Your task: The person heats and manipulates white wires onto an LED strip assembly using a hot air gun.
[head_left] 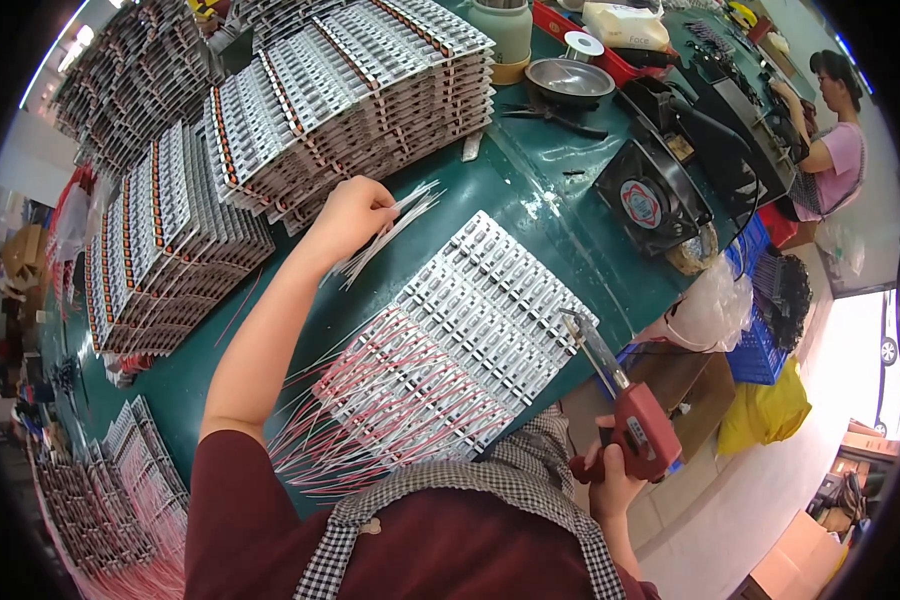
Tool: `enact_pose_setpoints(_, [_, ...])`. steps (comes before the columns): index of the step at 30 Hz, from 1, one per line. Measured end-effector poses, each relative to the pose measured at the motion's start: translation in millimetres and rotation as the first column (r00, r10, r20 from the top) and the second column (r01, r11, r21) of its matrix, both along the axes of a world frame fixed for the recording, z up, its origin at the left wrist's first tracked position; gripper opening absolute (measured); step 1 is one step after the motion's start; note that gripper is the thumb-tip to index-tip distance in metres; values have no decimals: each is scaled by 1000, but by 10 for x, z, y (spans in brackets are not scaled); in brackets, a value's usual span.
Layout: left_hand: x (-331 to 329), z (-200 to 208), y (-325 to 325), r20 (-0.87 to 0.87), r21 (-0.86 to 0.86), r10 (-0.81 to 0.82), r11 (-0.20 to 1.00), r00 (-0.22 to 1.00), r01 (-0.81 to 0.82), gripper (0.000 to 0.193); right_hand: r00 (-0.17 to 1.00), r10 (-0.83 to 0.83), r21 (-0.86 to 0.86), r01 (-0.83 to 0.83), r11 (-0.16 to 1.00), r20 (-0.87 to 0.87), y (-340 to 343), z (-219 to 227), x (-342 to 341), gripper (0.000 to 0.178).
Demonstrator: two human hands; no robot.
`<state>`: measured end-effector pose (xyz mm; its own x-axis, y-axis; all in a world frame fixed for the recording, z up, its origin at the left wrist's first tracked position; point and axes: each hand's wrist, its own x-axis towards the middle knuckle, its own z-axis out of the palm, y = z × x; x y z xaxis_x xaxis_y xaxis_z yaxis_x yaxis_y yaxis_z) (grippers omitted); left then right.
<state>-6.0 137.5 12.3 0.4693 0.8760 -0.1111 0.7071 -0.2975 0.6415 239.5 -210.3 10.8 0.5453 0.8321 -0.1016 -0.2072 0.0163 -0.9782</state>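
Head view: left hand at thin, straight, pale wires.

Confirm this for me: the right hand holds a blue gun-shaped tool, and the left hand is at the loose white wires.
Not quite: the gun-shaped tool is red, not blue, as the head view shows. The right hand does hold it, and the left hand is at the loose white wires.
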Motion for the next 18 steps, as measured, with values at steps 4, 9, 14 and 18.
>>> enact_pose_setpoints(4, [-27,-28,5,134,-168,47,985,990,-24,13,1000,-11,-10,11,1000,-21,-9,3,-5,45])
enact_pose_setpoints(9, [-86,-36,4,181,-186,64,982,981,-30,14,1000,-2,-11,2,1000,-9,-12,16,15,45])
enact_pose_setpoints(14, [-172,43,-44,251,-205,119,976,961,-67,12,1000,18,5,-18,1000,-14,8,3,3,46])
enact_pose_setpoints(18, [-117,227,-337,624,15,160,976,765,-216,12,999,-31,-18,32,999,29,5,-18,6,48])
